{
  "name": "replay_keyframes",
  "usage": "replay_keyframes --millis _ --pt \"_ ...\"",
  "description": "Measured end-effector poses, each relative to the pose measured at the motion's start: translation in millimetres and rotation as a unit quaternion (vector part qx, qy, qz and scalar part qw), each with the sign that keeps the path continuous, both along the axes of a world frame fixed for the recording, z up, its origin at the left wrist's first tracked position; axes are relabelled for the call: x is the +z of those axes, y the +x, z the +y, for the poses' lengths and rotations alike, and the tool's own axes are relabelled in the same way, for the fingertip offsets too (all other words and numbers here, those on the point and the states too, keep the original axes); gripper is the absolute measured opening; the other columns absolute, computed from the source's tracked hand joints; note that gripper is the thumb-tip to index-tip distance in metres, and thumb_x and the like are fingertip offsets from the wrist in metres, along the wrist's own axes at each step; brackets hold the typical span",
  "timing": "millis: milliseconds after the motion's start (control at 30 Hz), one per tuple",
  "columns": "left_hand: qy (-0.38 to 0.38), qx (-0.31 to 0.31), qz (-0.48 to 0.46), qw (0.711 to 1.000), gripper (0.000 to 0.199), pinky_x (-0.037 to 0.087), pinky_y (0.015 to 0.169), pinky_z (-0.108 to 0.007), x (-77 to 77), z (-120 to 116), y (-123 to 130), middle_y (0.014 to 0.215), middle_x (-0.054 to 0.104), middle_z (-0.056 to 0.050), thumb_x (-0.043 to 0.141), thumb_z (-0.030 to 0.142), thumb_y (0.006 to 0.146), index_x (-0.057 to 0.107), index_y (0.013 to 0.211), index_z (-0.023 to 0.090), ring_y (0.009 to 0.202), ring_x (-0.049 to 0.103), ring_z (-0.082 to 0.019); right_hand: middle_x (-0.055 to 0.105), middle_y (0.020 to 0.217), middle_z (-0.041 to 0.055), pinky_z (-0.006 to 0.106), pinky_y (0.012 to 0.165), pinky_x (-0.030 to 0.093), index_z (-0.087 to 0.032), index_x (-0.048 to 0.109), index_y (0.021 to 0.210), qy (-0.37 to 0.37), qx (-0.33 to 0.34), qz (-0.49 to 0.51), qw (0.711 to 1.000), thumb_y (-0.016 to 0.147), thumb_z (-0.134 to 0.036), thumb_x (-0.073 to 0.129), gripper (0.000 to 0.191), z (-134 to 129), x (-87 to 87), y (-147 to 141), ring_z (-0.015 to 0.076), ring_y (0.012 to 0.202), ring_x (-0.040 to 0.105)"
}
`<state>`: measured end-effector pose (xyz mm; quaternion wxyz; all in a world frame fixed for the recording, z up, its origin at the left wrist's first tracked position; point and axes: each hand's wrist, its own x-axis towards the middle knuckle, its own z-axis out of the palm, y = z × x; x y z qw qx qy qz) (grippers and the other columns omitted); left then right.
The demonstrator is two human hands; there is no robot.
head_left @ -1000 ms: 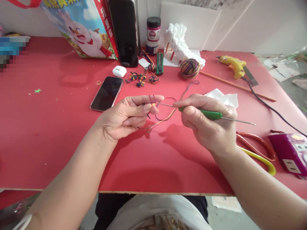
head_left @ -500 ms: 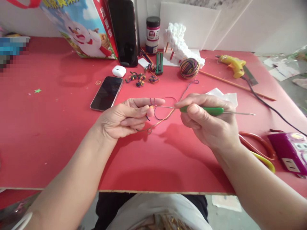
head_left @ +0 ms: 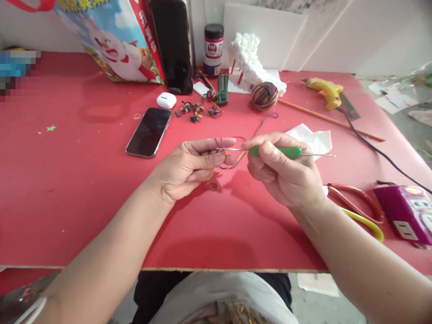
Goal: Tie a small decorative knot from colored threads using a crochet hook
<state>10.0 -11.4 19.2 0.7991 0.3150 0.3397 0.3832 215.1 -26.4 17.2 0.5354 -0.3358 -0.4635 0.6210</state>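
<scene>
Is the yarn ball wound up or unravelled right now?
Wound up: the yarn ball sits compact and round on the red table, with a thin strand trailing from it toward the right hand.

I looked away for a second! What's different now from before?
The hands came closer together: the left hand moved right, and the right hand moved left with the green hook. Left still pinches the yarn; nothing was let go. The yarn ball and flat phone stayed put.
</scene>
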Motion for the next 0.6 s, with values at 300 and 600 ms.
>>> replay_keyframes --millis 300,600 --pt "-0.04 0.092 0.045 0.994 0.023 0.041 0.041 -0.012 -1.4 -7 23 0.077 0.079 -0.004 0.083 0.001 0.08 0.089 0.094 0.018 0.059 0.07 -0.009 0.054 0.066 -0.0043 0.026 0.044 0.024 -0.022 0.081 0.089 -0.084 -0.064 0.019 0.994 0.077 -0.051 0.095 0.034 -3 -9.4 -15 0.0062 0.049 0.034" --pt "0.023 0.077 0.076 0.994 0.024 0.058 0.058 -0.019 -1.1 -9 18 0.088 0.085 -0.005 0.087 0.008 0.079 0.089 0.098 0.022 0.083 0.082 -0.019 0.049 0.063 -0.0049 0.027 0.043 0.022 -0.022 0.081 0.086 -0.077 -0.05 -0.004 0.996 0.078 -0.052 0.094 0.034 1 -8.4 -8 0.0062 0.048 0.03"
